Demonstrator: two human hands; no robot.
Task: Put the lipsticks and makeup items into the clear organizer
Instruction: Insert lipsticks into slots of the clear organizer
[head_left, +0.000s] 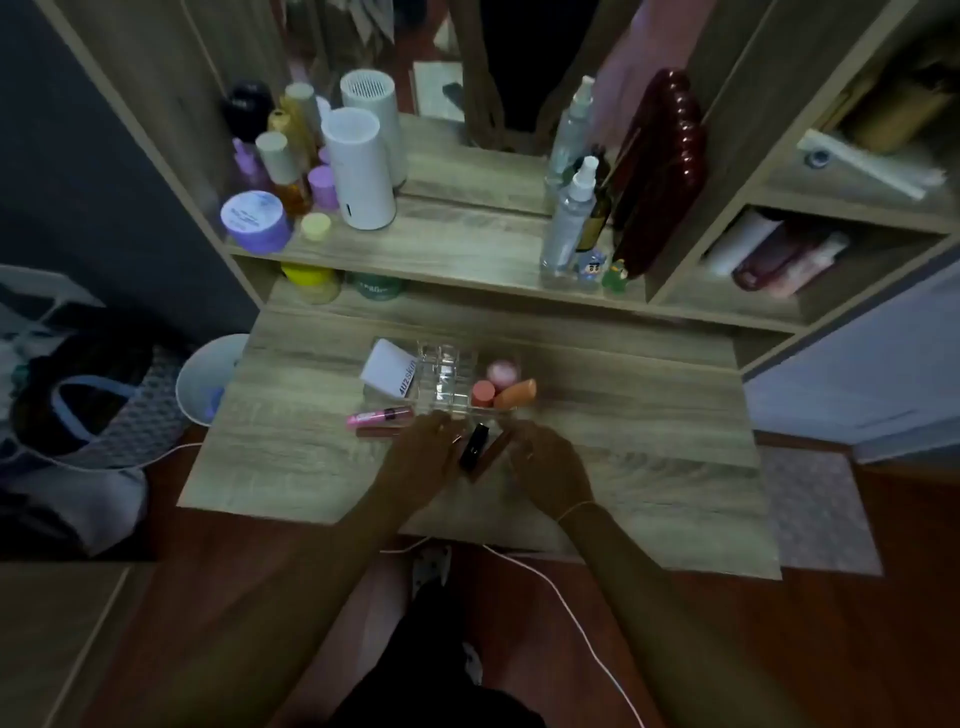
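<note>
The clear organizer (445, 378) stands mid-table, its left cells showing nothing inside. In its right part are a pink-lidded pot (503, 371), a coral-capped item (483, 393) and an orange tube (517, 393). A black lipstick (475, 447) and a brown lipstick (493, 456) lie side by side just in front of it. My left hand (428, 452) rests left of the black lipstick, fingers spread. My right hand (545, 465) touches the brown lipstick's right side; its grip is blurred. A pink tube (379, 417) lies at the left, with a white tube (390, 369) beside the organizer.
A raised shelf (441, 249) behind holds bottles, jars, a white cylinder (358, 166) and spray bottles (566, 223). A mirror stands at the back. A white bin (208, 379) sits left of the table. A white cable (566, 608) trails over the floor.
</note>
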